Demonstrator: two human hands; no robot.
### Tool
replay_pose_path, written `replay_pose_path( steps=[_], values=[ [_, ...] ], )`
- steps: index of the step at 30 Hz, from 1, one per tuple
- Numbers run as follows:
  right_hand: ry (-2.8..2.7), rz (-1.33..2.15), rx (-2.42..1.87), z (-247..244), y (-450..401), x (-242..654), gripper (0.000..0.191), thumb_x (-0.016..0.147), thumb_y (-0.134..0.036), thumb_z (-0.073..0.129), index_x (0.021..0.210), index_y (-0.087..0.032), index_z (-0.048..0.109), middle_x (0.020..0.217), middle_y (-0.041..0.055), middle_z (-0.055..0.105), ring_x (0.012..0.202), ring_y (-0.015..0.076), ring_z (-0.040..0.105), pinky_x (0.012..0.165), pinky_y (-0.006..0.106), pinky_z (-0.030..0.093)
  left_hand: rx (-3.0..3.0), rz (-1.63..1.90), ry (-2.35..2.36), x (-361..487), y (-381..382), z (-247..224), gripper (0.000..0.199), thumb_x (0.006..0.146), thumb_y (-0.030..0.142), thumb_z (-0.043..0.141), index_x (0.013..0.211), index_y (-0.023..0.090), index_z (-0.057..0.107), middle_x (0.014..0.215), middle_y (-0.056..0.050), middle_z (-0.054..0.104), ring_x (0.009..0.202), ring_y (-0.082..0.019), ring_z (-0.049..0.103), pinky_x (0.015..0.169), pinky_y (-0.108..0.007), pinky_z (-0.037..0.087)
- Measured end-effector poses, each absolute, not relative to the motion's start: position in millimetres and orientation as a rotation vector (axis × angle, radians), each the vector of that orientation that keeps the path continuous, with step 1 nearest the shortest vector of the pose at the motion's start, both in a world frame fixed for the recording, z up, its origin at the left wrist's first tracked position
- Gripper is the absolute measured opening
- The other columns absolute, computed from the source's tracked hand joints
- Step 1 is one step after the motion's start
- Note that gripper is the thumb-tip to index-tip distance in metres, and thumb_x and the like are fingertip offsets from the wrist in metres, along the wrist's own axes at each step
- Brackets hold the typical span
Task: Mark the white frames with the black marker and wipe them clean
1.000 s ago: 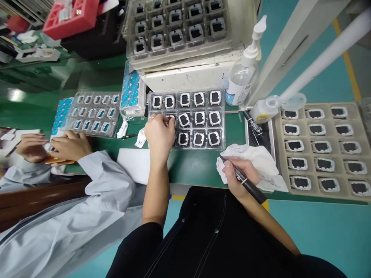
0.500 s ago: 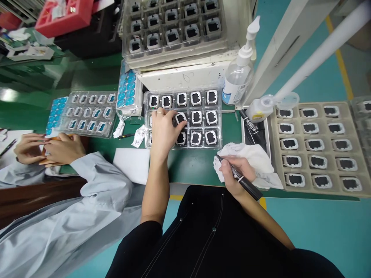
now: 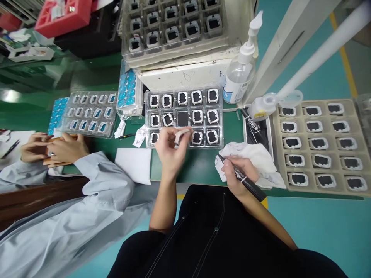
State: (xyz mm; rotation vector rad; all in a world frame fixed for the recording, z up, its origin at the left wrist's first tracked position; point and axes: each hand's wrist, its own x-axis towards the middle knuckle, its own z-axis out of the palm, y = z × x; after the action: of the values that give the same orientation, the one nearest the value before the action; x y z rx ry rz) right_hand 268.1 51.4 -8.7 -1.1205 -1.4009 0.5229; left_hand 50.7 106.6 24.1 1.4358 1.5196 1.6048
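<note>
A small whitish frame (image 3: 181,135), like a watch housing, is pinched in my left hand (image 3: 171,150) above the front row of the clear plastic tray (image 3: 185,146). In that tray's middle row one slot (image 3: 182,119) shows only a dark square bottom. Similar white frames with dark centres, such as this frame (image 3: 197,116), sit in the other visible slots; my hand hides part of the front row. My right hand (image 3: 239,175) grips a black marker pen (image 3: 246,184), its tip bare and pointing up-left, over a crumpled white cloth (image 3: 266,164).
A beige tray (image 3: 281,154) of similar frames lies right. Behind stand a pump bottle (image 3: 237,77), a squeeze bottle (image 3: 262,108) and stacked trays (image 3: 174,50). Several markers rest in a box (image 3: 255,129). At left, a co-worker's hands (image 3: 60,148) hold an orange-brown piece.
My left hand has lifted the white frame out of the middle-row slot and drawn it toward me. The right hand keeps its hold on the marker pen.
</note>
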Motion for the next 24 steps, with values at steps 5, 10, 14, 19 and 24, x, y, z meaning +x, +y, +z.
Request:
replay_pose_path(
  steps=[5, 10, 14, 19, 24],
  values=[
    [-1.364, 0.545, -1.106, -12, 49, 268, 0.010, 0.105, -0.026, 0.080, 0.107, -0.030, 0.071, 0.081, -0.0017, 0.084, 0.079, 0.0257, 0.088, 0.080, 0.044, 0.077, 1.082, 1.441, 1.357, 86, 66, 9, 0.034, 0.099, 0.047, 0.095, 0.113, 0.023, 0.074, 0.113, -0.010, 0.091, 0.076, -0.020, 0.085, 0.056, -0.027, 0.060],
    [-1.334, 0.561, -1.050, -22, 50, 262, 0.014, 0.105, -0.024, 0.079, 0.114, -0.031, 0.072, 0.076, -0.0019, 0.079, 0.099, 0.0332, 0.093, 0.090, 0.052, 0.079, 0.967, 1.230, 1.322, 102, 54, -4, 0.041, 0.096, 0.058, 0.096, 0.109, 0.021, 0.086, 0.096, -0.007, 0.086, 0.068, -0.016, 0.072, 0.069, -0.031, 0.063],
    [-1.363, 0.592, -0.980, -22, 53, 260, 0.013, 0.105, -0.024, 0.077, 0.114, -0.031, 0.071, 0.080, -0.0032, 0.081, 0.099, 0.0323, 0.093, 0.099, 0.060, 0.082, 0.909, 1.195, 1.306, 107, 53, -8, 0.043, 0.091, 0.053, 0.100, 0.114, 0.020, 0.086, 0.087, -0.002, 0.080, 0.063, -0.015, 0.070, 0.064, -0.028, 0.060],
    [-1.477, 0.605, -0.905, -13, 59, 260, 0.014, 0.105, -0.019, 0.076, 0.114, -0.029, 0.073, 0.087, -0.0032, 0.086, 0.088, 0.0260, 0.092, 0.101, 0.053, 0.083, 0.850, 1.200, 1.255, 108, 54, -11, 0.034, 0.091, 0.044, 0.098, 0.108, 0.018, 0.083, 0.076, 0.001, 0.077, 0.061, -0.015, 0.073, 0.064, -0.027, 0.062],
    [-1.548, 0.548, -0.984, -6, 60, 260, 0.013, 0.105, -0.017, 0.077, 0.108, -0.029, 0.073, 0.095, -0.0010, 0.089, 0.101, 0.0279, 0.094, 0.093, 0.044, 0.083, 0.874, 1.134, 1.250, 106, 55, -9, 0.018, 0.092, 0.030, 0.089, 0.103, 0.017, 0.087, 0.075, 0.001, 0.076, 0.061, -0.013, 0.070, 0.062, -0.024, 0.058]
  ],
)
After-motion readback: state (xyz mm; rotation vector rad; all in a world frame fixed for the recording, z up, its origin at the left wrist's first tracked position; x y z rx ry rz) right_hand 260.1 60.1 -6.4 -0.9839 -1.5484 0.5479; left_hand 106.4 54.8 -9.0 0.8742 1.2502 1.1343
